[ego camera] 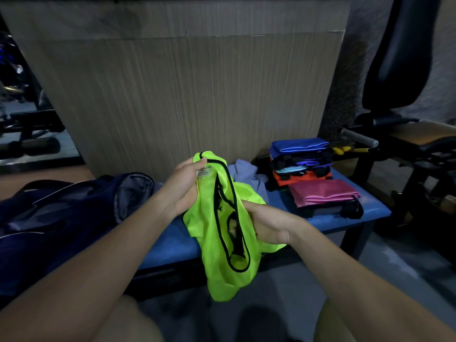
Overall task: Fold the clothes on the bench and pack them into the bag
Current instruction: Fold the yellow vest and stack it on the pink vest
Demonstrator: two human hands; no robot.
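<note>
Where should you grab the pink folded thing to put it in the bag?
Probably by its two short ends, one hand coming in from each side, fingers sliding under. The pink cloth lies folded flat on a dark piece at the right end of the bench, so lifting both ends together should keep the fold. Both hands are busy with the yellow vest now.

I log one tall panel (177, 95) of beige, vertically grained board, standing upright as backdrop. Left of the panel: dark gym equipment (27, 129), dimly lit. Right of the panel: speckled grey wall (345, 95), a black padded seat back (399, 50) and a tan pad (424, 133). Below the panel: grey floor (394, 262). Lighting low.
</note>
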